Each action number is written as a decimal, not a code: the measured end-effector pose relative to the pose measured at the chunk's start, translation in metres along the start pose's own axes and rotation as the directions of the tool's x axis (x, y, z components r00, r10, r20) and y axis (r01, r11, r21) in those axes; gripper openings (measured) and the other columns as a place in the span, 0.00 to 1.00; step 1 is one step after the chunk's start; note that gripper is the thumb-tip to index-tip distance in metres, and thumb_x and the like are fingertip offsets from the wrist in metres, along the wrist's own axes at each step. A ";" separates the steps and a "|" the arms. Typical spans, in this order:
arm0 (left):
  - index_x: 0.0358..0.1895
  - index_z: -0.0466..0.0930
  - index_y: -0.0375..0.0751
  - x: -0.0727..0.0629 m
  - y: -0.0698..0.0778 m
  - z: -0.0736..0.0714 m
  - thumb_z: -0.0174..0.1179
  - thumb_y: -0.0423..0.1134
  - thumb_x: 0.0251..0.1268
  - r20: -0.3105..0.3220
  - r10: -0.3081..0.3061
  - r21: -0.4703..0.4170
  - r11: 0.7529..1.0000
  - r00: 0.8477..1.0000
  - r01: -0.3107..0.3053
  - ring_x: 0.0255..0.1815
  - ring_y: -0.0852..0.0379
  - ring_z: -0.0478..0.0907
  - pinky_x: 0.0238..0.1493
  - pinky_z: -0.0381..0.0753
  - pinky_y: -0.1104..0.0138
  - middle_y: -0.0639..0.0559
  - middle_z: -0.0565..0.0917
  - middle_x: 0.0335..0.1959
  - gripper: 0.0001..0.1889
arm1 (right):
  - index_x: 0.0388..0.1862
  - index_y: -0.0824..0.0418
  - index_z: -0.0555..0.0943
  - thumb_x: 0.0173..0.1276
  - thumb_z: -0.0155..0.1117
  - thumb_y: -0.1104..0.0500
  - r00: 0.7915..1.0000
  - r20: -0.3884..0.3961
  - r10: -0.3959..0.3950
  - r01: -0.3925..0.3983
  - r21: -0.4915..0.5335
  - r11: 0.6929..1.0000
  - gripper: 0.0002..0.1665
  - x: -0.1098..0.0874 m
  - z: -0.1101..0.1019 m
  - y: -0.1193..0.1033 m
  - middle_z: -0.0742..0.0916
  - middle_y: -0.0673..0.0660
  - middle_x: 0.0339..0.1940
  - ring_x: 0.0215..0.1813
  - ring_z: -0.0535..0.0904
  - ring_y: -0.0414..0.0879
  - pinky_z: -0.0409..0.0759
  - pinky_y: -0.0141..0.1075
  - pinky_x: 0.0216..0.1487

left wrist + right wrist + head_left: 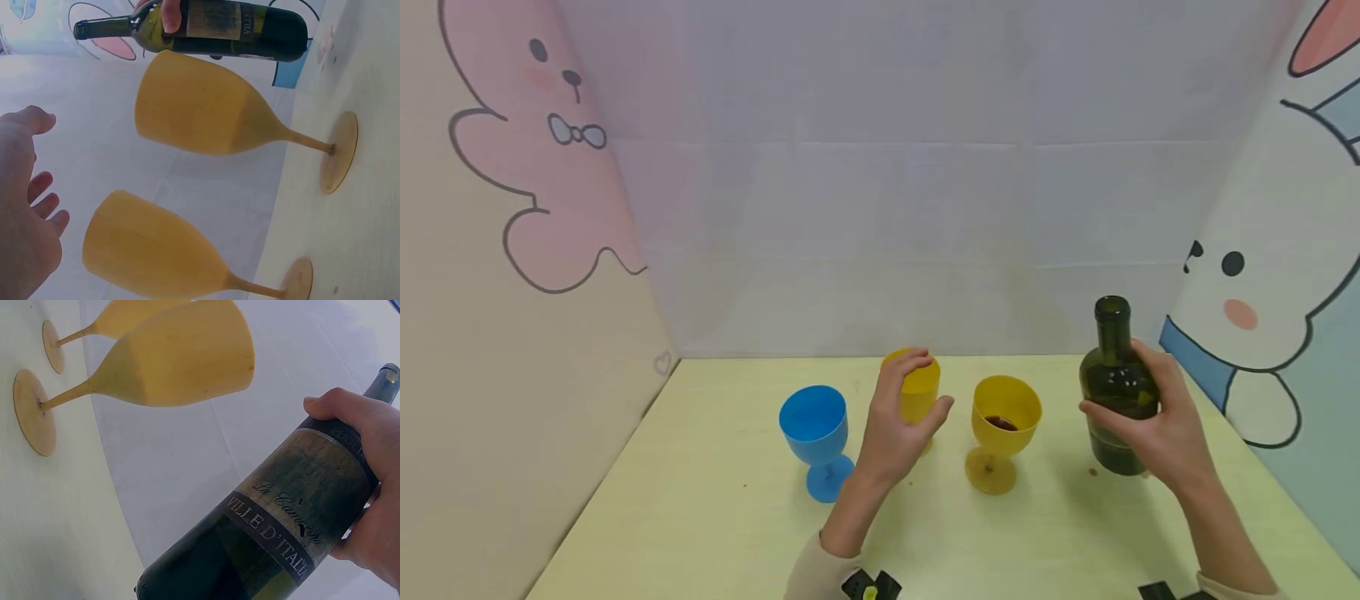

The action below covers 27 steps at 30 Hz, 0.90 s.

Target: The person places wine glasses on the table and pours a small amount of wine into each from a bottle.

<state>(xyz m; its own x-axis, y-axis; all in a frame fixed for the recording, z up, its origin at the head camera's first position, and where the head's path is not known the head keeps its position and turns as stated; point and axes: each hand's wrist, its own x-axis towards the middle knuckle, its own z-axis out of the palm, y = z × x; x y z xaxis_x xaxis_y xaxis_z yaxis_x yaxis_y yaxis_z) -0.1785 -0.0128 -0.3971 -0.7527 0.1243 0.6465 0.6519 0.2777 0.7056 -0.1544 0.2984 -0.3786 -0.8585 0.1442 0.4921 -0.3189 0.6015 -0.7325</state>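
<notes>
My right hand (1168, 429) grips a dark green wine bottle (1108, 371) round its body, neck upward, at the right side of the table. Its label shows in the right wrist view. Left of the bottle stands a yellow goblet (1003, 392) with a little dark liquid inside. My left hand (891, 433) hovers with spread, bent fingers and holds nothing. Behind it, partly covered in the head view, stands another yellow goblet (925, 387). A blue goblet (816, 429) stands upright to the left of that hand.
The pale yellow table (700, 517) meets a whitish cloth backdrop (850, 208) at its far edge. Side panels with cartoon animals rise left and right. Small brown spots (1093, 472) mark the tabletop near the bottle.
</notes>
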 end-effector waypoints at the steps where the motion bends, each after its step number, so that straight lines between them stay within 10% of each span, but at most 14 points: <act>1: 0.63 0.71 0.40 0.001 0.000 -0.002 0.67 0.37 0.64 -0.006 0.005 0.003 1.000 1.000 -0.005 0.72 0.53 0.67 0.69 0.73 0.53 0.51 0.71 0.69 0.26 | 0.76 0.46 0.65 0.49 0.81 0.67 1.000 0.001 0.002 -0.002 -0.003 1.000 0.56 0.000 0.000 0.001 0.69 0.28 0.58 0.55 0.66 0.30 0.67 0.32 0.47; 27: 0.74 0.57 0.58 0.004 -0.025 -0.009 0.68 0.50 0.61 0.013 -0.262 0.043 0.964 0.965 0.261 0.80 0.49 0.51 0.72 0.59 0.36 0.56 0.51 0.81 0.41 | 0.75 0.46 0.65 0.50 0.81 0.66 1.000 0.003 0.002 -0.002 -0.015 1.000 0.55 0.001 -0.003 0.003 0.68 0.28 0.59 0.56 0.64 0.29 0.67 0.41 0.49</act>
<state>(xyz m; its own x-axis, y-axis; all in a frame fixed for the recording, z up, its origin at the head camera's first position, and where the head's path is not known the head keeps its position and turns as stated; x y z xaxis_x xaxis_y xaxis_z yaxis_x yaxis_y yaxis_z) -0.1971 -0.0276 -0.4095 -0.8984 0.0596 0.4350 0.4279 0.3410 0.8370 -0.1552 0.3030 -0.3792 -0.8603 0.1433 0.4892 -0.3110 0.6128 -0.7264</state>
